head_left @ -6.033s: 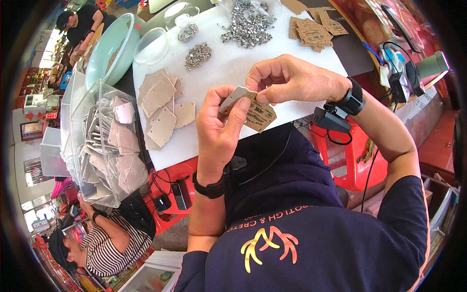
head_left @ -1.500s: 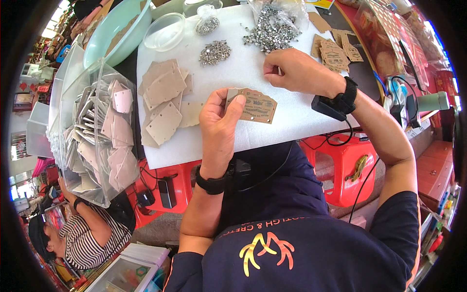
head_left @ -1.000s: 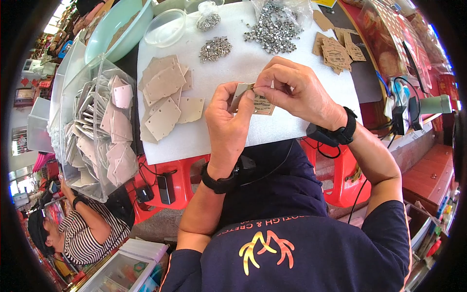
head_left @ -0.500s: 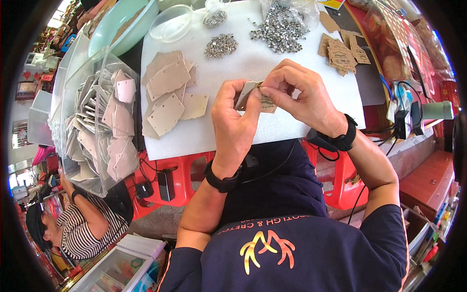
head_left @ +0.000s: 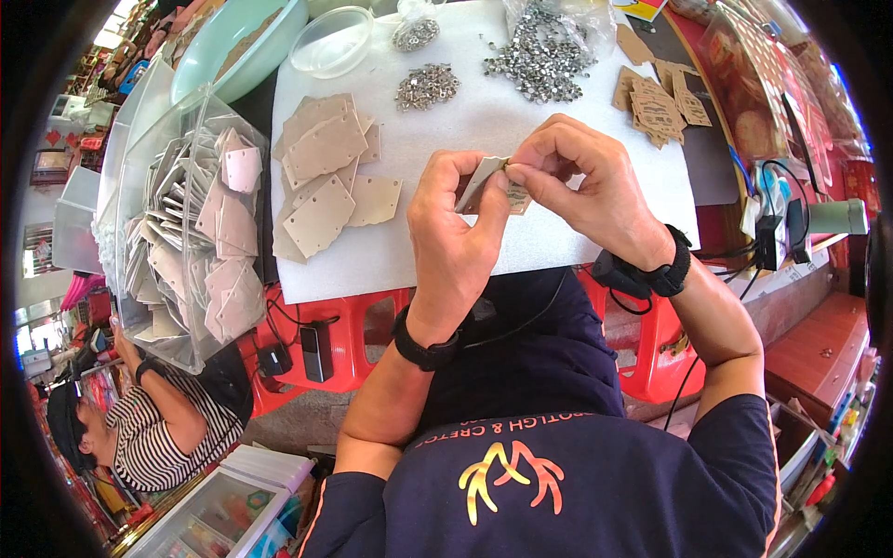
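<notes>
A grey cardboard card (head_left: 476,184) with a wavy edge is held up over the white foam sheet by my left hand (head_left: 458,219), closed on it between thumb and fingers. Behind it a brown printed card (head_left: 518,197) shows in part, between both hands. My right hand (head_left: 586,186) is closed in a pinch at the card's upper edge; whatever is in its fingertips is too small to make out. Left of my hands lies a pile of grey cards (head_left: 321,158) with small holes. Beyond them are a small heap of metal clips (head_left: 428,86) and a larger heap of metal clips (head_left: 535,58).
Brown printed cards (head_left: 659,107) lie at the far right of the white foam sheet (head_left: 595,256). A clear bin (head_left: 197,98) full of grey cards stands left, near a clear round tub (head_left: 330,42) and a pale green basin (head_left: 209,46). A person (head_left: 153,418) is at the lower left.
Both hands and the card have shifted very slightly to the right with the view. The right fingertips stay at the card's upper edge.
</notes>
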`<act>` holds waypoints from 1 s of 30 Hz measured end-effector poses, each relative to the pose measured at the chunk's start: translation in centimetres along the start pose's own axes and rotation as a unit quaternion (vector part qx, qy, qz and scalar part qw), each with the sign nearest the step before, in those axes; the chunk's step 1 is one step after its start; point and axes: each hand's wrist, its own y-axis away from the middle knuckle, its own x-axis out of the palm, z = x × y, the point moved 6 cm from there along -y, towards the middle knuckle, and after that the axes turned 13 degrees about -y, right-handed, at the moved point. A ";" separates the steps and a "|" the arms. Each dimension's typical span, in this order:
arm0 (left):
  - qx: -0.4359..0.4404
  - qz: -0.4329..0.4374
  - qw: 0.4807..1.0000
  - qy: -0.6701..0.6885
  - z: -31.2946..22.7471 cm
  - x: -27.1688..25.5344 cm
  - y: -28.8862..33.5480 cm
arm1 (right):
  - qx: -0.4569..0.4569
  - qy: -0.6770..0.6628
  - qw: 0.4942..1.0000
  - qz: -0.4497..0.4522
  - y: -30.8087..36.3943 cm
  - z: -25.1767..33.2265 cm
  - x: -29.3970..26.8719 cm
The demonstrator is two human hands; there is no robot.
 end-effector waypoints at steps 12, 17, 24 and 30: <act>0.051 0.004 0.999 0.008 -1.7 -0.2 0.0 | -0.146 0.102 0.983 0.039 -0.6 2.4 -0.8; 0.054 0.012 0.998 -0.019 -2.1 -0.2 -0.1 | -0.134 0.096 0.985 0.043 -0.7 2.7 -0.9; 0.035 0.020 0.998 0.040 -1.6 -0.1 0.1 | -0.079 0.036 0.994 0.067 -0.7 1.8 -1.1; 0.012 0.036 0.996 0.075 -1.0 0.2 0.6 | -0.015 -0.008 0.995 0.095 -0.6 0.8 -0.7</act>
